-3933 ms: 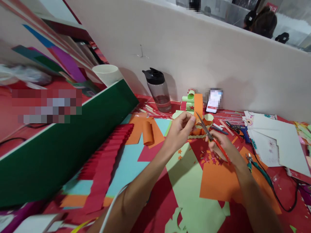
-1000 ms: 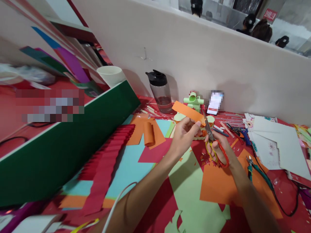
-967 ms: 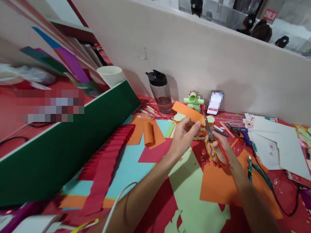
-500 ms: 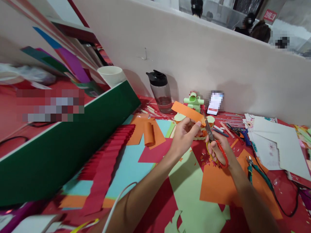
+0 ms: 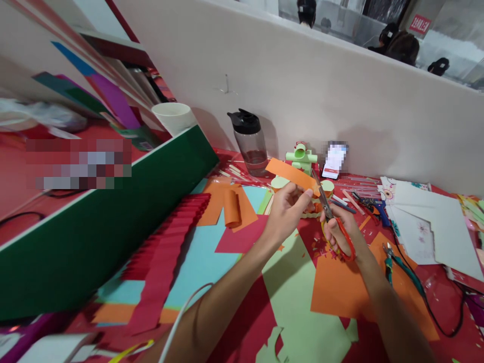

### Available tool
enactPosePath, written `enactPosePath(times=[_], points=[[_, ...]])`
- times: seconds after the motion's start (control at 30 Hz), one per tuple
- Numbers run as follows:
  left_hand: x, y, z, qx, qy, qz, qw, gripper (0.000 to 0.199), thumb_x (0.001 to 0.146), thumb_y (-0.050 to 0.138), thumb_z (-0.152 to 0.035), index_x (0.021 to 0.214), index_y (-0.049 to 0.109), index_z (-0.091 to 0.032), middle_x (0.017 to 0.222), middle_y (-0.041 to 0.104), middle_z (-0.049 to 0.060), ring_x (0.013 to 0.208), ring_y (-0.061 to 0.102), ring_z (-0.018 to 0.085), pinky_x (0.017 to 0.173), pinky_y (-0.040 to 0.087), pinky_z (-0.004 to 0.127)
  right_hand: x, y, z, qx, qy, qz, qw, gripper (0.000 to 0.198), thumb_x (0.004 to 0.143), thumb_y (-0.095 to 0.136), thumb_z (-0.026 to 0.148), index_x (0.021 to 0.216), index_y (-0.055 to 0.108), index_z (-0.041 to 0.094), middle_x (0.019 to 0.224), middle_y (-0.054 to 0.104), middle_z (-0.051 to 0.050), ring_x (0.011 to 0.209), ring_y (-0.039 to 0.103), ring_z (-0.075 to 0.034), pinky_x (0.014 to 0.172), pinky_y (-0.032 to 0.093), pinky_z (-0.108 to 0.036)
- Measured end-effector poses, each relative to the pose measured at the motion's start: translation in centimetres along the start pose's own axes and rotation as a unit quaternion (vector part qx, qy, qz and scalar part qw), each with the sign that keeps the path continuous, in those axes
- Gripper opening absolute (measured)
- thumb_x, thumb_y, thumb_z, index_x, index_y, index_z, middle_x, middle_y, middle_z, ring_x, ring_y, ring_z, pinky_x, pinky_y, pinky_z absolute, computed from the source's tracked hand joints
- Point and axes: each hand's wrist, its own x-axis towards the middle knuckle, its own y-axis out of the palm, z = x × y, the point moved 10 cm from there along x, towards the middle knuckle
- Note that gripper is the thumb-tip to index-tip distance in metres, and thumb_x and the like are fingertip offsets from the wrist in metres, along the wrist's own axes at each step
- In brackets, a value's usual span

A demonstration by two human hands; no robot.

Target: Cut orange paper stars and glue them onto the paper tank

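An orange paper strip (image 5: 291, 173) is pinched in my left hand (image 5: 289, 206), its long end pointing up and to the left. My right hand (image 5: 342, 232) grips a pair of scissors (image 5: 328, 214) with red and yellow handles. The scissor blades meet the strip's right end, just beyond my left fingertips. Whether the blades are parted there is hard to make out. Below the hands lie a pale green paper sheet (image 5: 302, 292), small red and orange scraps (image 5: 327, 248), and a large orange sheet (image 5: 340, 287). Behind the strip stands a light green paper model (image 5: 301, 157).
A dark green board (image 5: 113, 222) slants along the left, beside pleated red paper (image 5: 162, 252). A water bottle (image 5: 249, 143) and a phone (image 5: 335, 160) stand by the partition. At right are green-handled pliers (image 5: 404, 272), a blue glue gun (image 5: 380, 209) and white cards (image 5: 434, 217).
Almost nothing differs. The orange strip's free end has shifted very slightly left, while both hands keep their hold and place.
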Motion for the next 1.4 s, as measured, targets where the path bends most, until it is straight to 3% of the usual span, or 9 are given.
enactPosePath(times=[0.17, 0.57, 0.77, 0.93, 1.1, 1.27, 1.4], points=[[0.0, 0.2, 0.0, 0.015, 0.012, 0.005, 1.0, 0.037, 0.088, 0.07, -0.046, 0.07, 0.047, -0.023, 0.064, 0.061, -0.002, 0.061, 0.063, 0.015, 0.059, 0.05, 0.027, 0.2, -0.5, 0.0, -0.02, -0.012, 0.006, 1.0, 0.071, 0.08, 0.061, 0.091, 0.099, 0.058, 0.023, 0.062, 0.052, 0.005, 0.044, 0.044, -0.009, 0.038, 0.04, -0.02], [-0.1, 0.9, 0.4, 0.008, 0.01, 0.039, 0.999, 0.04, 0.087, 0.072, -0.048, 0.068, 0.047, -0.023, 0.059, 0.059, -0.003, 0.058, 0.061, 0.015, 0.056, 0.049, 0.026, 0.0, -0.9, 0.6, -0.005, -0.009, -0.02, 1.0, 0.059, 0.088, 0.062, 0.083, 0.095, 0.056, 0.025, 0.061, 0.05, 0.005, 0.043, 0.042, -0.01, 0.037, 0.038, -0.021], [-0.7, 3.0, -0.3, 0.046, 0.026, 0.149, 0.987, 0.026, 0.089, 0.068, -0.042, 0.077, 0.059, -0.021, 0.064, 0.065, -0.001, 0.062, 0.063, 0.017, 0.061, 0.05, 0.028, -0.3, -3.6, 2.7, 0.002, -0.073, -0.095, 0.993, 0.049, 0.091, 0.071, 0.069, 0.102, 0.055, 0.024, 0.069, 0.056, 0.005, 0.049, 0.049, -0.01, 0.043, 0.043, -0.02], [-1.9, 5.0, 0.1, 0.144, 0.041, 0.277, 0.949, 0.019, 0.089, 0.065, -0.037, 0.079, 0.066, -0.021, 0.07, 0.064, 0.0, 0.064, 0.06, 0.017, 0.06, 0.048, 0.027, -0.3, -5.2, 3.4, 0.022, -0.072, -0.103, 0.992, 0.045, 0.084, 0.086, 0.045, 0.107, 0.054, 0.025, 0.086, 0.063, 0.004, 0.058, 0.055, -0.01, 0.053, 0.049, -0.023], [-2.2, 5.1, 0.9, 0.221, 0.056, 0.287, 0.931, 0.026, 0.091, 0.063, -0.039, 0.071, 0.063, -0.021, 0.068, 0.063, 0.001, 0.059, 0.055, 0.017, 0.052, 0.04, 0.026, -0.1, -4.8, 3.1, 0.009, -0.056, -0.071, 0.996, 0.044, 0.08, 0.087, 0.038, 0.107, 0.054, 0.024, 0.092, 0.064, 0.002, 0.062, 0.056, -0.009, 0.058, 0.05, -0.024], [-2.4, 5.3, 1.3, 0.217, 0.04, 0.309, 0.925, 0.019, 0.092, 0.063, -0.036, 0.082, 0.069, -0.021, 0.075, 0.071, 0.002, 0.065, 0.061, 0.019, 0.055, 0.045, 0.026, 0.2, -4.2, 2.7, 0.023, -0.045, -0.05, 0.997, 0.044, 0.079, 0.086, 0.035, 0.107, 0.054, 0.024, 0.092, 0.063, 0.003, 0.061, 0.056, -0.009, 0.056, 0.049, -0.024], [-2.4, 5.3, 1.3, 0.18, 0.035, 0.299, 0.936, 0.021, 0.094, 0.065, -0.037, 0.079, 0.064, -0.022, 0.071, 0.065, 0.001, 0.063, 0.058, 0.017, 0.055, 0.045, 0.025, 0.4, -4.4, 2.1, 0.042, -0.045, -0.074, 0.995, 0.043, 0.078, 0.085, 0.034, 0.106, 0.054, 0.024, 0.093, 0.063, 0.003, 0.062, 0.058, -0.01, 0.055, 0.049, -0.024]])
